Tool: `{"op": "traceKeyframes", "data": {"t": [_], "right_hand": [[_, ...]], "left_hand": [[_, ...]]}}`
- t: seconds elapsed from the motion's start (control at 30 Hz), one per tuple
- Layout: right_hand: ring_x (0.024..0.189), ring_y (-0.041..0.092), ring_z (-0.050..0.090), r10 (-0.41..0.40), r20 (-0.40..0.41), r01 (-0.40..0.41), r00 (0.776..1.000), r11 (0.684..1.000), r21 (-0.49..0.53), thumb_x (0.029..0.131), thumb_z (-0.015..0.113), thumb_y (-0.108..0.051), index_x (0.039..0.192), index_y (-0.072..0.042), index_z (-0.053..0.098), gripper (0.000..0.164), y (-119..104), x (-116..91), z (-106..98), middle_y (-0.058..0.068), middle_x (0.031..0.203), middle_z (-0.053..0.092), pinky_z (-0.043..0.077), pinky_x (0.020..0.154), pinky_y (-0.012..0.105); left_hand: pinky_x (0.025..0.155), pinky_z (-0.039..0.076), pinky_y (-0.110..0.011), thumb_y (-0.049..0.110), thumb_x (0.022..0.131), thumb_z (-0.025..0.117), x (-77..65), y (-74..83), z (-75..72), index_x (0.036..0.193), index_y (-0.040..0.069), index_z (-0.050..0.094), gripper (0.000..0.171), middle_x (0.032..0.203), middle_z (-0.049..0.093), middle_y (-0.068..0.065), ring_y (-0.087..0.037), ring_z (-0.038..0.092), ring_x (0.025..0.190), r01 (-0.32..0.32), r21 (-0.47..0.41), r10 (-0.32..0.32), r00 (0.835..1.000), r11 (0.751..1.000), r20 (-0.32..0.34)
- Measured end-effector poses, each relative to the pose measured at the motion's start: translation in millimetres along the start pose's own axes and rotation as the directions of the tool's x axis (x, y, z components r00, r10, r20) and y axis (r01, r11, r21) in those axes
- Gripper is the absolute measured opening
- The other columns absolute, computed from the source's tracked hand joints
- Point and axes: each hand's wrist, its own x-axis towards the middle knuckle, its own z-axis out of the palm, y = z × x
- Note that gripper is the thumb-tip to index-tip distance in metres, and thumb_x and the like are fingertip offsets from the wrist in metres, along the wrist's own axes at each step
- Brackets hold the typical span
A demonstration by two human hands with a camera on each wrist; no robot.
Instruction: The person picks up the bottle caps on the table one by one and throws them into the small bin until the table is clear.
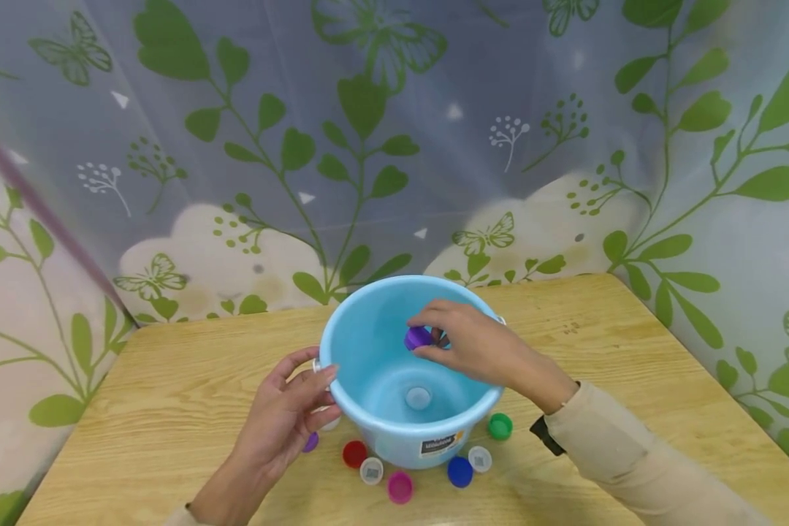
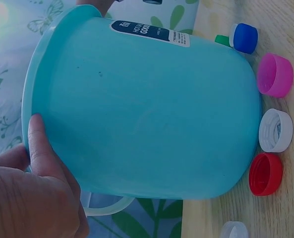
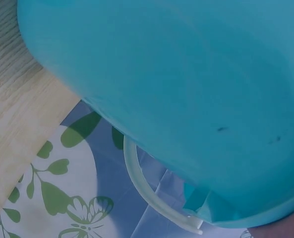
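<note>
A light blue bucket stands upright on the wooden table, its white handle hanging at the far side in the right wrist view. My left hand grips the bucket's left rim, and a finger lies along the outer wall in the left wrist view. Inside the mouth of the bucket, my right hand pinches a purple bottle cap between thumb and fingers. Below it, a pale round disc shows at the centre of the bucket's floor. The right wrist view shows mostly outer wall and hides the purple cap.
Bottle caps lie round the bucket's near base: red, white, pink, blue, another white and green. A second purple cap is partly behind the left hand. A leaf-patterned curtain borders the table.
</note>
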Motion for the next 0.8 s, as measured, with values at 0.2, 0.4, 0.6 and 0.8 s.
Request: {"op": "traceKeyframes", "data": {"t": [0.2,0.4,0.6,0.8], "right_hand": [[0.084,0.007,0.058,0.009,0.012,-0.009,1.000,1.000,-0.020,0.088,0.071,-0.024,0.120,-0.008,0.064,0.036,0.3,1.0,1.1,-0.003,0.105,0.062,0.052,0.073,0.022],[0.084,0.007,0.058,0.024,0.010,-0.024,1.000,1.000,-0.005,0.090,0.069,-0.026,0.121,-0.011,0.064,0.035,-0.4,-1.5,0.2,-0.004,0.105,0.061,0.051,0.071,0.023],[0.085,0.005,0.058,0.019,-0.118,-0.010,0.993,0.997,0.081,0.092,0.066,-0.023,0.115,-0.012,0.066,0.025,2.2,-3.2,-0.9,-0.005,0.103,0.063,0.053,0.075,0.025],[0.090,0.007,0.060,-0.004,-0.367,0.071,0.930,0.983,0.169,0.093,0.063,-0.013,0.109,-0.011,0.067,0.016,6.7,-5.8,-1.2,-0.003,0.103,0.062,0.055,0.080,0.029]], "left_hand": [[0.064,0.059,-0.026,0.001,0.091,0.062,0.0,0.0,-0.6,0.130,0.008,0.039,0.046,0.090,0.056,-0.006,-0.015,0.066,0.066,-0.005,-0.010,0.005,1.000,1.000,0.006],[0.064,0.059,-0.026,0.002,0.091,0.062,-0.3,-0.7,0.2,0.130,0.009,0.039,0.046,0.089,0.055,-0.007,-0.015,0.066,0.066,0.001,-0.010,-0.001,1.000,1.000,-0.003],[0.064,0.059,-0.027,0.002,0.091,0.062,-0.7,-0.6,0.9,0.131,0.009,0.039,0.047,0.091,0.056,-0.008,-0.015,0.066,0.067,0.006,-0.011,-0.006,1.000,1.000,-0.013],[0.063,0.059,-0.026,0.002,0.091,0.062,-0.5,0.1,1.8,0.131,0.008,0.039,0.047,0.091,0.056,-0.008,-0.015,0.066,0.067,0.002,-0.011,-0.002,1.000,1.000,-0.019]]}}
